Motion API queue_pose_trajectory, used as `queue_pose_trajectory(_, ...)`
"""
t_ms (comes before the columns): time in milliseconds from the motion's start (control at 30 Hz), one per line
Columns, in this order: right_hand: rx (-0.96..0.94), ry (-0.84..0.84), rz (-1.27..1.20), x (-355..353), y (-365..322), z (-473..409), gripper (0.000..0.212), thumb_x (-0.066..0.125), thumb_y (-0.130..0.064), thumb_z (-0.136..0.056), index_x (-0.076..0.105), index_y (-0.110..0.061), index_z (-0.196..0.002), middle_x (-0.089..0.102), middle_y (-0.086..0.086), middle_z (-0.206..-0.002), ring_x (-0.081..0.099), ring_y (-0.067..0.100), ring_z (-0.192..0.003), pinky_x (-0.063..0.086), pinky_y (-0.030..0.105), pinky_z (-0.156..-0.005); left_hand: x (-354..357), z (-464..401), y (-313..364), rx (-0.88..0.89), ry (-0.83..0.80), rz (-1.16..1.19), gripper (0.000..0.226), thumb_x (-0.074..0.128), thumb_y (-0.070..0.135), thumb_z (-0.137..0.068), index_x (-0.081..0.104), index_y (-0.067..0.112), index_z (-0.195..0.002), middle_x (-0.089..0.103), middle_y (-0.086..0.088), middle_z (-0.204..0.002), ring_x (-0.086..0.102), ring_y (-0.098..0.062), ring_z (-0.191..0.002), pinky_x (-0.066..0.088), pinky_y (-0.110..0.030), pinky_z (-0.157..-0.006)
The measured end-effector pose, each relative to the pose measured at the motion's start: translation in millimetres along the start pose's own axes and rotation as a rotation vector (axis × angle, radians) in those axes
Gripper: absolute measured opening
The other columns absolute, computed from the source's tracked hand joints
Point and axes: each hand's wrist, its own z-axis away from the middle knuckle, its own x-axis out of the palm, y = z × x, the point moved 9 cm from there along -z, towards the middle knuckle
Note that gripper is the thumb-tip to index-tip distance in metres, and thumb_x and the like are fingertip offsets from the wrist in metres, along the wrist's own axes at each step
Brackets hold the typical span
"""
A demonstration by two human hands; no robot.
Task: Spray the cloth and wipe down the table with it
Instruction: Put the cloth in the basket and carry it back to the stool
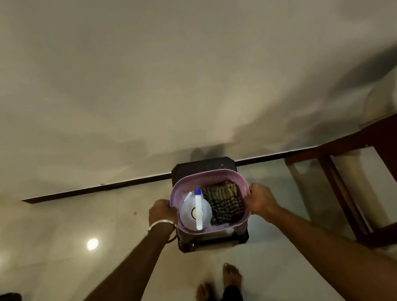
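Clearly the work is at its very start, with the supplies being fetched and nothing yet sprayed or wiped. Both of the person's hands are on a lilac perforated basket (203, 177), 1 at each side: the left hand (162, 213) has its fingers curled over the left rim, a pale bangle (161, 224) on its wrist, and the right hand (262, 198) wraps the right rim in the same way. The basket sits above a small dark stool (202, 166) by the wall; whether it rests on the stool or is lifted just clear of it cannot be told from above. Inside, the spray bottle (197, 211), translucent with a white trigger head and blue nozzle, fills the left half, and the folded checked cloth (225, 205) lies in the right half, touching the bottle. A wooden table (391, 178) stands well to the right, seen at an angle; it is probably the surface to be wiped. The next move, as I judge it, calls for setting the basket somewhere steady, freeing 1 hand for the cloth and the other for the bottle's trigger, with the nozzle aimed at the fabric.
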Motion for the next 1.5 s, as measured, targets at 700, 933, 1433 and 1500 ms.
queue_pose_trajectory(700, 0.166, -0.055, 0.081, 63.4, 1.7, -148.7, 0.019, 0.053, -0.008, -0.095, 0.064, -0.002, -0.109, 0.067, 0.015, -0.109, 0.061, 0.027, -0.089, 0.041, 0.026, -0.068, 95.0, -181.7, -19.7, -0.096, -0.08, 0.049, 0.02, 0.057, 0.015, -0.088, 0.072, 0.003, -0.083, 0.071, -0.016, -0.088, 0.057, -0.026, -0.072, 0.043, -0.026, -0.07)
queue_pose_trajectory(933, 0.155, -0.072, 0.08, 69.9, -1.0, -157.0, 0.018, 0.054, -0.008, -0.097, 0.061, -0.003, -0.112, 0.066, 0.015, -0.111, 0.064, 0.028, -0.098, 0.045, 0.028, -0.07, 100.4, -192.3, -19.9, -0.081, -0.071, 0.024, 0.021, 0.059, 0.014, -0.089, 0.072, 0.0, -0.098, 0.071, -0.016, -0.1, 0.053, -0.022, -0.076, 0.042, -0.026, -0.074)
queue_pose_trajectory(1433, 0.089, -0.21, 0.095, 53.0, -5.2, -105.9, 0.034, 0.04, -0.023, -0.102, 0.051, -0.006, -0.129, 0.061, 0.016, -0.122, 0.053, 0.022, -0.092, 0.038, 0.028, -0.073, 98.5, -138.1, -27.7, -0.015, -0.262, -0.247, 0.033, 0.041, 0.023, -0.098, 0.063, 0.005, -0.115, 0.063, -0.016, -0.121, 0.059, -0.033, -0.108, 0.044, -0.034, -0.088)
queue_pose_trajectory(1500, 0.053, -0.244, 0.141, 47.3, -4.2, -89.4, 0.037, 0.041, -0.027, -0.102, 0.048, -0.008, -0.134, 0.061, 0.014, -0.126, 0.058, 0.025, -0.099, 0.042, 0.03, -0.079, 95.1, -114.4, -29.0, 0.019, -0.283, -0.307, 0.033, 0.043, 0.024, -0.097, 0.061, 0.007, -0.119, 0.061, -0.015, -0.125, 0.056, -0.033, -0.113, 0.043, -0.033, -0.091)
